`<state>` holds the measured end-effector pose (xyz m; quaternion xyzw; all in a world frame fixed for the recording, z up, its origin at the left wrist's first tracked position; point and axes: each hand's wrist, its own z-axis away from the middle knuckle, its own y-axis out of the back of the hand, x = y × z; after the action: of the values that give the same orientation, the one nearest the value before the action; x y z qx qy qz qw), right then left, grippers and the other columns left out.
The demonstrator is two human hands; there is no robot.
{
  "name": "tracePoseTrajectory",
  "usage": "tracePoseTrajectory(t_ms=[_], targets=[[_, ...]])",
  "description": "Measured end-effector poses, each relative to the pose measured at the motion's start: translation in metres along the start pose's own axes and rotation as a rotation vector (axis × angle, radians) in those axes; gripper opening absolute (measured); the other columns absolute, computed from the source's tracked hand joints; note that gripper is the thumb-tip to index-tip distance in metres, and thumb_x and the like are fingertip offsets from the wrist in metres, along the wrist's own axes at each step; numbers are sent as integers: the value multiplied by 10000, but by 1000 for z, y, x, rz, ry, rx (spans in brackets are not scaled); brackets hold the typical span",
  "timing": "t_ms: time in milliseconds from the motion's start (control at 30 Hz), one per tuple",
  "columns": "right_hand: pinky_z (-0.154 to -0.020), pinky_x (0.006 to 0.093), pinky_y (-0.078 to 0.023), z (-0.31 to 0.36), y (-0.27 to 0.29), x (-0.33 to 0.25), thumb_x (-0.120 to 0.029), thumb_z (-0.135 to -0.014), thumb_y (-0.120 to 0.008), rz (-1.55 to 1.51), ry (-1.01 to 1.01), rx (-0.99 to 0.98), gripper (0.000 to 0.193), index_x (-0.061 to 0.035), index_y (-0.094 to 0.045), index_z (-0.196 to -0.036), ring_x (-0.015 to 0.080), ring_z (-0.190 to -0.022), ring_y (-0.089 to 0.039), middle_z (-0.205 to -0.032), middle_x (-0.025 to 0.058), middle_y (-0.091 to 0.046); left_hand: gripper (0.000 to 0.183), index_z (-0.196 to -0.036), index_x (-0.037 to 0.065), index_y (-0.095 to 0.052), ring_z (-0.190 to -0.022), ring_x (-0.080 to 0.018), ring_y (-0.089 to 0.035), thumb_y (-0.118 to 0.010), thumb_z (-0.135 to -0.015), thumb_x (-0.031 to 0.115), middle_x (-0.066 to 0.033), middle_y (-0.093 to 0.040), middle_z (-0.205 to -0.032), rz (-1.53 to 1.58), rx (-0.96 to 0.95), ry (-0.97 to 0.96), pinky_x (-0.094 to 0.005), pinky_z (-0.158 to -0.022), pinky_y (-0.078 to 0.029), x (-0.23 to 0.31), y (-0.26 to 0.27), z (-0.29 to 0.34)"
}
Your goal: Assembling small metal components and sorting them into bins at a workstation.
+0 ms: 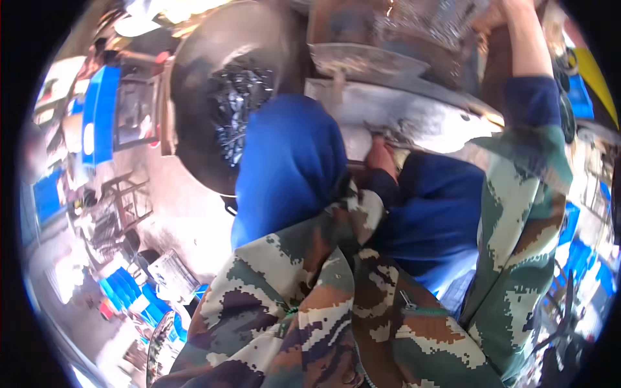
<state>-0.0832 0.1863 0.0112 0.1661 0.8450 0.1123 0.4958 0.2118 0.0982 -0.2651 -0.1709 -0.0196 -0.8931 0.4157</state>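
My left hand (381,158) is low between my blue-trousered knees, its fingers drawn together beside small dark metal pieces (391,132). What it grips, if anything, is too blurred to name. Those pieces lie on a pale metal surface (440,119) with a bright glare at its right end. My right arm stretches to the far right, where my right hand (514,8) is partly cut off by the upper edge. Its smeared fingers reach toward shiny loose metal pieces (420,19) in a brown tray (362,61).
A large dark round basin (200,110) stands left of my knee, with a heap of shiny metal pieces (236,110) inside. Blue bins (100,116) and a small wooden stool (132,197) are farther left. More blue containers (576,252) show along the right rim.
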Motion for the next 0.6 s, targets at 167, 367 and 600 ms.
tracePoseTrajectory(t_ms=[167, 367, 600], targets=[[-792, 351, -484, -4, -4, 16, -181, -941, -637, -93, 63, 26, 305, 43, -578, -1140, 219, -864, -599, -986, 159, -623, 303, -678, 99, -549, -532, -75, -437, -548, -902, 302, 22, -480, -593, -86, -291, -603, -253, -497, -342, 15, -30, 67], [-863, 269, -493, -22, 14, 12, -390, -920, -655, 285, -106, 31, 359, -104, -699, -1133, 146, -921, -678, -1046, 36, -720, 291, -797, 23, -561, -630, -70, -437, -527, -962, 260, 10, -503, -696, -32, -706, -620, -243, -560, -357, 133, -57, 212], [-833, 264, -491, -30, 17, 32, -349, -927, -671, -1, -88, -6, 358, -55, -680, -1132, 102, -888, -630, -985, 36, -716, 359, -705, -29, -564, -611, -224, -542, -440, -930, 222, -136, -564, -632, -125, -866, -1142, -372, -609, -433, 187, -127, 231]])
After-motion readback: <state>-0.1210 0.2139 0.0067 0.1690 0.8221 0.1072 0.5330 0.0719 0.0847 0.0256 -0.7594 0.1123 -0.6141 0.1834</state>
